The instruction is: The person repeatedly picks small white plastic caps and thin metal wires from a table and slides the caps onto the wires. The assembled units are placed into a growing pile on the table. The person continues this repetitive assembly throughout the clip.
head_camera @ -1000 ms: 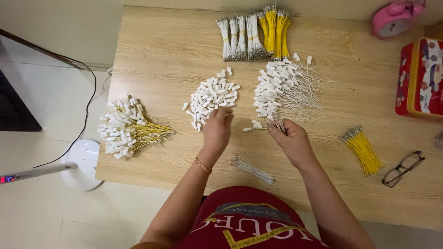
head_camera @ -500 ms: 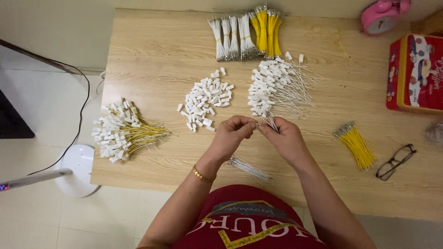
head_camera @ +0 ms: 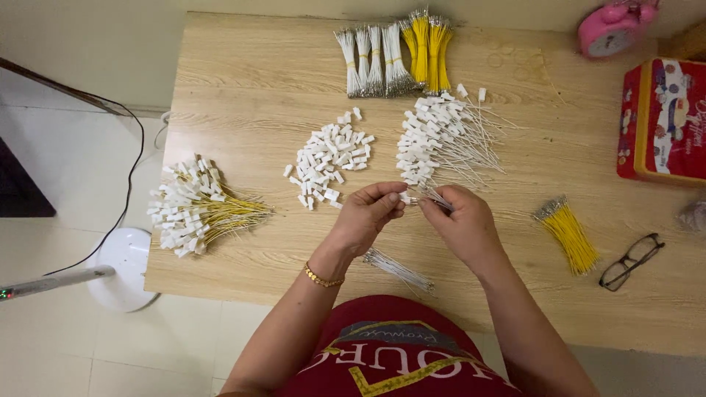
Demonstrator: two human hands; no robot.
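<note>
- L hand (head_camera: 365, 217) pinches white connector (head_camera: 405, 198), just below loose connector pile (head_camera: 329, 158), for mating.
- R hand (head_camera: 462, 223) pinches thin wire (head_camera: 435, 198) right of pile, tip aimed at connector.

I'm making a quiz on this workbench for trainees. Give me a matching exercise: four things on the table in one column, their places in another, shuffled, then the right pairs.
Things:
1. loose white connectors
2. glasses
3. pink alarm clock
4. pile of yellow wires with white connectors

Places:
A. far right corner of the table
B. left edge of the table
C. middle of the table, just beyond the left hand
D. near right, beside a loose yellow wire bundle

Pairs: 1-C, 2-D, 3-A, 4-B
</note>
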